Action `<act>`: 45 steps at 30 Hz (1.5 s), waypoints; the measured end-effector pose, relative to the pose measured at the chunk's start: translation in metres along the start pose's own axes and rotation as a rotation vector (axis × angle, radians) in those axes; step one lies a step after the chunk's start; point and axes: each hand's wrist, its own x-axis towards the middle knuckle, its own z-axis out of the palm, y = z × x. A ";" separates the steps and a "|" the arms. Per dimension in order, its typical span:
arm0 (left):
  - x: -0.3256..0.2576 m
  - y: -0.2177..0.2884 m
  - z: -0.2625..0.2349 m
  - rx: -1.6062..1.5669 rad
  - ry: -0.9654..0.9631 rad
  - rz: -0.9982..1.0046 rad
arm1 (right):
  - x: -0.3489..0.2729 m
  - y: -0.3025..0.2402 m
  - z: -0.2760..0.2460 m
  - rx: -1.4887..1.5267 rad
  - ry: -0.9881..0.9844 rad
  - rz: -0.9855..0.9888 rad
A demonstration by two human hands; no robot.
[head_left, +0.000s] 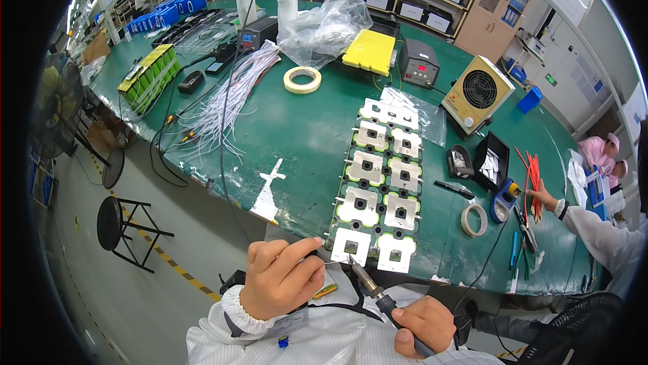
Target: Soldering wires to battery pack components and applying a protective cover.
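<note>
My right hand (pixel 426 324) is wrapped round the handle of a soldering iron (pixel 368 284). The iron's tip meets the near end of a battery pack (pixel 387 220), close to a white square plate (pixel 351 246). My left hand (pixel 287 277) is pinched at the pack's near left corner; a thin wire that looks like solder runs from its fingers toward the tip. The pack lies flat at the table's front edge, with silvery metal plates (pixel 365 168) over green-ringed cells in black holders. A second white plate (pixel 394 253) sits beside the first.
On the green table (pixel 307 155) are white wires (pixel 226 95), tape rolls (pixel 302 80) (pixel 474 220), a soldering station (pixel 419 63), a fan-fronted blower (pixel 478 91) and a black parts box (pixel 491 162). At right, a co-worker's hand (pixel 542 197) touches red tubing (pixel 532 183). A stool (pixel 111 223) stands left.
</note>
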 end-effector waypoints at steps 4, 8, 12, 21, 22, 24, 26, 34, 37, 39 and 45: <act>0.000 -0.002 0.001 -0.022 -0.004 -0.011 | 0.001 0.002 0.005 -0.001 0.036 -0.005; 0.000 -0.003 0.004 -0.034 0.024 -0.007 | 0.007 -0.001 0.004 -0.009 0.009 -0.001; 0.000 -0.003 0.005 -0.043 0.023 0.004 | 0.015 -0.009 -0.005 0.049 -0.103 0.025; 0.003 -0.002 0.007 -0.043 0.014 0.020 | 0.015 -0.009 -0.005 0.035 -0.092 0.004; 0.003 -0.002 0.007 -0.046 0.013 0.022 | 0.014 -0.009 -0.005 0.031 -0.091 0.006; 0.004 -0.002 0.008 -0.051 0.011 0.023 | 0.010 -0.007 -0.003 0.028 -0.091 0.008; 0.004 -0.001 0.009 -0.055 0.009 0.023 | 0.008 -0.005 0.001 -0.021 -0.029 0.043; 0.006 -0.001 0.010 -0.051 -0.009 0.038 | 0.014 -0.007 -0.004 0.043 -0.072 -0.006; 0.006 0.000 0.013 -0.067 0.001 0.039 | 0.013 -0.007 -0.003 0.037 -0.058 -0.004; 0.006 0.001 0.015 -0.068 0.002 0.043 | 0.011 -0.006 -0.002 0.037 -0.051 -0.005; 0.006 0.001 0.015 -0.061 -0.005 0.054 | 0.005 -0.006 -0.003 -0.001 -0.056 0.074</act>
